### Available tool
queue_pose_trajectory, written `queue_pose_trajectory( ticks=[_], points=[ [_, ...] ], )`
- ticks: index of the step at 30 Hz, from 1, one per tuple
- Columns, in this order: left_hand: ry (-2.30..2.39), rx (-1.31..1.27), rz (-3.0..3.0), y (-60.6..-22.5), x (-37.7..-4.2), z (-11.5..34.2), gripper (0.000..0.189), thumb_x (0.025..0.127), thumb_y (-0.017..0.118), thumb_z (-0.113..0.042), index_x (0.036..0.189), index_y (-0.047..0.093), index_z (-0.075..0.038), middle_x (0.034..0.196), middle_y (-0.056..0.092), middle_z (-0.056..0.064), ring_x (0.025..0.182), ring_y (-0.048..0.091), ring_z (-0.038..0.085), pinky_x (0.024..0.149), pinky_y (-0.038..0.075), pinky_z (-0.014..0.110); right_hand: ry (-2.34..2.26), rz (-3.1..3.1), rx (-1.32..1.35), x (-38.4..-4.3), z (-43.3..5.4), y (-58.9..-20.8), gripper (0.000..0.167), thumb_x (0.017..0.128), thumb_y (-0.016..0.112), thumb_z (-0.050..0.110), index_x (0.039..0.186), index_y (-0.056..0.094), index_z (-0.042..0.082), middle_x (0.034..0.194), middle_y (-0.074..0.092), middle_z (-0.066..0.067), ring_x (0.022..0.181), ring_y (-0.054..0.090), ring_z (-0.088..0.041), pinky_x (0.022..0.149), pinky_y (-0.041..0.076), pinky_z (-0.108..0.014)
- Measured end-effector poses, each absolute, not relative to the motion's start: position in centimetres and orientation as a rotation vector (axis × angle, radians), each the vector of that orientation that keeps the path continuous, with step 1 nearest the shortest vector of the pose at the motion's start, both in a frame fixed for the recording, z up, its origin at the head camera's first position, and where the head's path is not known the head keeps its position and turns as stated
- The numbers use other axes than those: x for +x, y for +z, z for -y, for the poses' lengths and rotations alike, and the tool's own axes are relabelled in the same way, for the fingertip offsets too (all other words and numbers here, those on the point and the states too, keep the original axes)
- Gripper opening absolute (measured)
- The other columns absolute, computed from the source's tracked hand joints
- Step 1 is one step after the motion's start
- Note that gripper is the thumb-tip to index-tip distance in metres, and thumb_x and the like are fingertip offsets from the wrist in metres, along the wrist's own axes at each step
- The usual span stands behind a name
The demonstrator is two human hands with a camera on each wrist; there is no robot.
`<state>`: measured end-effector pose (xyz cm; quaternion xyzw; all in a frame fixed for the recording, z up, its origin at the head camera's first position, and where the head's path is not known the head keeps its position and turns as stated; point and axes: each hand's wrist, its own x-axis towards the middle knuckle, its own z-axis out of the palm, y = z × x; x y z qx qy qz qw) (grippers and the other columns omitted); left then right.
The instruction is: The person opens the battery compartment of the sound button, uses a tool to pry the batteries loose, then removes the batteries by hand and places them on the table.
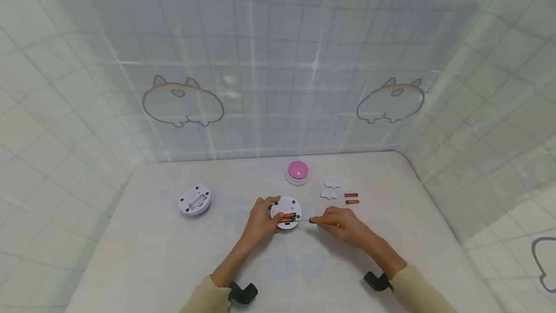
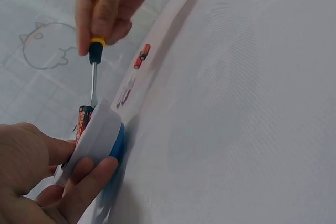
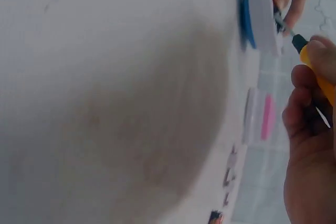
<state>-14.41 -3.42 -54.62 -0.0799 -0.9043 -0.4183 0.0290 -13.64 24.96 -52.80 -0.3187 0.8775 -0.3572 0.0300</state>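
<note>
One round white device (image 1: 284,205), blue side toward the table (image 1: 147,260), sits near the table's middle, grasped by the left hand (image 1: 262,220) — thumb against the batteries (image 1: 289,215) in its back. The right hand (image 1: 345,226) pinches a yellow-handled screwdriver (image 2: 95,52), its metal tip at the end of those batteries. Behind the device stands a pink button (image 1: 298,170) on a white base; to the right of that lie two small white covers (image 1: 328,193), with two loose red-and-black batteries (image 1: 352,202) just beside them. Well apart, on the left — another round white device (image 1: 189,202) rests with its battery slot facing up.
</note>
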Motion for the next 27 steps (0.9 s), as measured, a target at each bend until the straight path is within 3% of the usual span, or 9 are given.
queue_pose_trajectory(
  ticks=[4,7,9,11,14,17,21,27],
  points=[
    [-1.289,-0.246,2.792,-54.7,-14.4,3.4,0.049,0.088,0.078,-0.016,0.135,0.063,-0.011,0.104,0.057,0.009,0.081,0.049,0.016,0.065,0.040,0.027,-1.102,-2.663,-0.726,-13.5,-24.5,-52.9,0.029,0.103,0.057,0.039,0.117,0.075,0.022,0.074,0.066,0.011,0.066,0.054,-0.003,0.061,0.047,-0.023],
    [-1.292,-0.239,2.800,-54.6,-14.4,3.4,0.049,0.089,0.077,-0.016,0.135,0.063,-0.012,0.103,0.057,0.008,0.080,0.048,0.016,0.064,0.040,0.026,-1.222,-2.524,-0.504,-13.4,-24.4,-53.0,0.034,0.105,0.051,0.042,0.112,0.075,0.018,0.056,0.049,0.004,0.052,0.043,-0.009,0.052,0.039,-0.024],
    [-1.292,-0.242,2.804,-54.5,-14.4,3.4,0.049,0.089,0.077,-0.016,0.136,0.063,-0.011,0.102,0.057,0.009,0.079,0.047,0.016,0.063,0.040,0.026,-1.287,-2.461,-0.425,-13.3,-24.3,-52.9,0.032,0.105,0.051,0.040,0.111,0.075,0.018,0.053,0.044,0.001,0.049,0.039,-0.013,0.050,0.036,-0.024],
    [-1.296,-0.235,2.804,-54.3,-14.4,3.3,0.049,0.089,0.077,-0.016,0.136,0.063,-0.011,0.103,0.057,0.009,0.081,0.048,0.016,0.064,0.039,0.026,-1.312,-2.470,-0.420,-13.2,-24.1,-53.0,0.026,0.104,0.055,0.038,0.112,0.075,0.022,0.062,0.053,0.003,0.057,0.046,-0.013,0.055,0.040,-0.024],
    [-1.294,-0.240,2.798,-54.2,-14.3,3.2,0.049,0.089,0.077,-0.015,0.135,0.063,-0.011,0.103,0.057,0.009,0.083,0.049,0.017,0.065,0.039,0.027,-1.249,-2.579,-0.475,-13.0,-23.7,-53.0,0.021,0.100,0.061,0.039,0.115,0.074,0.031,0.090,0.069,0.010,0.084,0.060,-0.011,0.075,0.050,-0.026],
    [-1.294,-0.261,2.795,-54.2,-14.3,3.1,0.048,0.089,0.077,-0.016,0.135,0.063,-0.011,0.103,0.057,0.009,0.083,0.049,0.017,0.066,0.040,0.027,-1.148,-2.694,-0.521,-12.7,-23.3,-52.6,0.022,0.098,0.065,0.039,0.117,0.074,0.033,0.114,0.071,0.016,0.106,0.062,-0.011,0.092,0.051,-0.035],
    [-1.295,-0.261,2.792,-54.4,-14.4,3.0,0.049,0.089,0.077,-0.017,0.135,0.063,-0.012,0.104,0.057,0.009,0.083,0.049,0.017,0.067,0.040,0.027,-1.062,-2.771,-0.541,-12.4,-23.1,-51.2,0.019,0.097,0.067,0.031,0.113,0.078,0.029,0.108,0.074,0.013,0.101,0.064,-0.012,0.087,0.053,-0.036],
    [-1.309,-0.209,2.810,-54.3,-14.4,3.1,0.050,0.089,0.078,-0.018,0.136,0.062,-0.015,0.105,0.056,0.008,0.081,0.047,0.016,0.063,0.039,0.026,-0.870,-2.832,-0.699,-12.4,-22.2,-49.4,0.021,0.095,0.070,0.023,0.114,0.079,0.023,0.098,0.073,0.015,0.084,0.059,-0.004,0.071,0.050,-0.022]
  ],
)
